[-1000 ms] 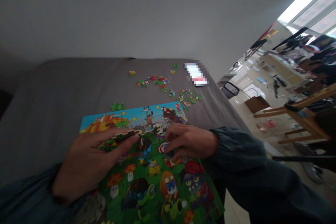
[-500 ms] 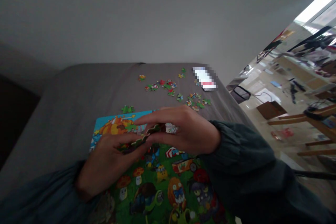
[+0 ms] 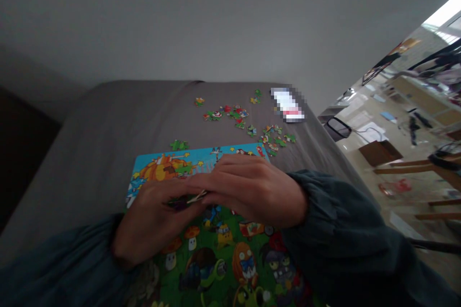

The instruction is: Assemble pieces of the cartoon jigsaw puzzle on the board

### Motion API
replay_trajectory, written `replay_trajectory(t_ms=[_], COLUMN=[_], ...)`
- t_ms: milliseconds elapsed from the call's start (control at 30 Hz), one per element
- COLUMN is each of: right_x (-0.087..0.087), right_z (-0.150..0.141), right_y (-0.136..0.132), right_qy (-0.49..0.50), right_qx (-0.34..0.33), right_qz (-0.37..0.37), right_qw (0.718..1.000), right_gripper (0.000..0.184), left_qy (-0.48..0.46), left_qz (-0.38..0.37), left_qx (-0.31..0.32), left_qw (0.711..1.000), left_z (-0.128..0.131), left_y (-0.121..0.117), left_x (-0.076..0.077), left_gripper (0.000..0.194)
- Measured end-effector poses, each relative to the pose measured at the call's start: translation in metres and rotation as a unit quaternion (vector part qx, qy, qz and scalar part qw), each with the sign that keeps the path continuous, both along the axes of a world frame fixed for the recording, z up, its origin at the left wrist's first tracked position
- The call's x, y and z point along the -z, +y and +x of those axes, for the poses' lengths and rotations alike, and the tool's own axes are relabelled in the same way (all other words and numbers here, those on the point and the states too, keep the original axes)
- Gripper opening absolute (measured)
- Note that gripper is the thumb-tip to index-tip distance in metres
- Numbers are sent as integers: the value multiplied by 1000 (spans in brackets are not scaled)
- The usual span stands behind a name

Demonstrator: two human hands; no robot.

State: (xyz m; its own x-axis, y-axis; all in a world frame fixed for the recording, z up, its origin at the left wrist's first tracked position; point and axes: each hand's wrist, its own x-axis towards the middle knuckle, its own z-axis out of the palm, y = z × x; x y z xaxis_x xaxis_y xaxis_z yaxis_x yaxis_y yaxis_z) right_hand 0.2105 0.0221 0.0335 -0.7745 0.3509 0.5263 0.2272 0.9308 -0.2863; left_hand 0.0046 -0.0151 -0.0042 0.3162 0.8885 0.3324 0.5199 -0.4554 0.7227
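My left hand (image 3: 147,220) is closed, pinching jigsaw puzzle pieces (image 3: 197,196) between thumb and fingers. Only their pale thin edges and a dark purple part show, so I cannot tell how many there are. From the other side, my right hand (image 3: 257,191) is also closed on these pieces, its fingers lying over the top and touching the left fingertips. Both hands are just above a colourful cartoon puzzle picture (image 3: 248,264), with a blue strip along its far edge and green below. My forearms and hands cover parts of it.
Loose puzzle pieces (image 3: 237,115) lie scattered beyond the picture on the grey cloth surface (image 3: 144,115). More pieces (image 3: 275,138) lie near its far right corner, and a green piece (image 3: 179,145) near its far edge. A phone (image 3: 288,104) with a blurred screen rests at the back right.
The right fingers have folded down over the pieces, which now show less. The right hand has come lower and nearer, uncovering the picture's far right corner. The view has shifted slightly.
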Motion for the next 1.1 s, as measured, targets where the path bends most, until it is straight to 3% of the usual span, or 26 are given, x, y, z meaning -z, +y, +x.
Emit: replay_trajectory(t_ms=[367, 767, 1100], right_x=[-4, 1, 9], right_z=[5, 0, -5], right_y=[-1, -10, -7], right_qy=[-68, -92, -22], right_qx=[-34, 2, 5], right_qz=[12, 9, 52], right_qw=[997, 996, 998], right_gripper=[22, 32, 26], left_qy=[4, 20, 10], left_qz=[36, 116, 46], left_qx=[29, 28, 6], left_qw=[999, 993, 999], left_z=[-3, 0, -5], left_y=[-1, -1, -4], left_x=[6, 4, 5], left_gripper=[13, 12, 7])
